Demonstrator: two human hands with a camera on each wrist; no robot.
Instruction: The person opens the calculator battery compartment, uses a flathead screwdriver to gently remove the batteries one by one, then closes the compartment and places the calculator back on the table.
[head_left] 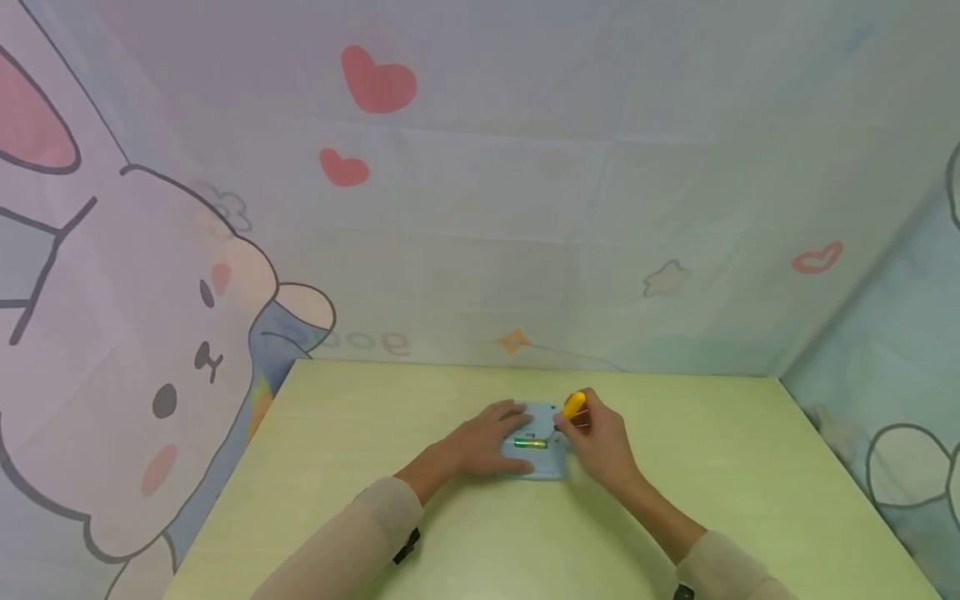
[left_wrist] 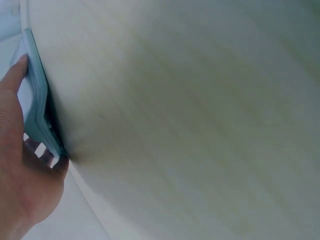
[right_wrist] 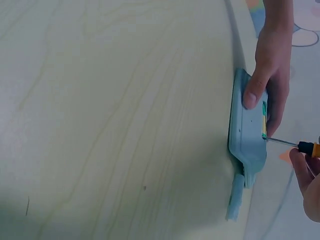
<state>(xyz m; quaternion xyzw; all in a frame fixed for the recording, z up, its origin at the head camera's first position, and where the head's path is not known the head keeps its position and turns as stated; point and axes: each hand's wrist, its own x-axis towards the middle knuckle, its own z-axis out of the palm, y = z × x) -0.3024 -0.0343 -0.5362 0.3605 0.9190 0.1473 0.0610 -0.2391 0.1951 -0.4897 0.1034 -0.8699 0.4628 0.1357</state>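
A light blue plastic device lies on the table, with a green-and-yellow battery showing in a slot in its upper face. My left hand holds the device from its left side; the thumb rests on the upper face, and the fingers bend at the far edge. My right hand grips a screwdriver by its yellow handle. In the right wrist view, the thin metal shaft slants to the device beside the battery's end. How deep the tip sits cannot be made out.
A narrow light blue piece shows at the device's end in the right wrist view; whether it is attached is unclear. The pale yellow-green table meets a printed cloth backdrop with hearts and a rabbit.
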